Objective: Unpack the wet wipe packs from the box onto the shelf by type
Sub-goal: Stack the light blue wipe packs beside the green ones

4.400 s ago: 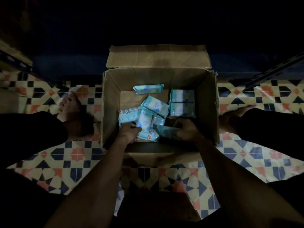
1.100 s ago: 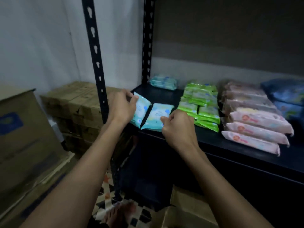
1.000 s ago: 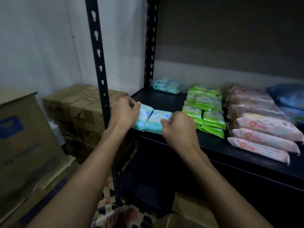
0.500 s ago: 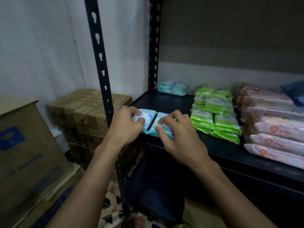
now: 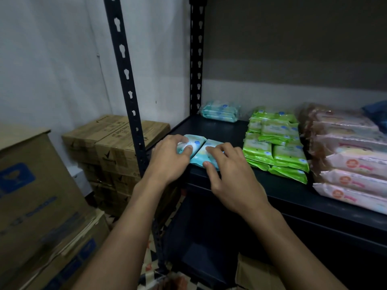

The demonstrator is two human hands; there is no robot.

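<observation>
Two teal wet wipe packs lie flat side by side at the front left corner of the dark shelf. My left hand rests on top of the left teal pack, covering most of it. My right hand lies with spread fingers on the right teal pack, its thumb against the pack's near edge. More teal packs are stacked at the shelf's back left. A corner of a cardboard box shows below the shelf.
Green packs are stacked right of my hands, then pink packs and a dark blue pack at the far right. A black slotted upright stands by my left wrist. Brown cartons and a large box stand on the left.
I have come up from the box on the floor to the shelf with two teal packs. Over the last second both packs were laid flat and my fingers flattened on top of them.
</observation>
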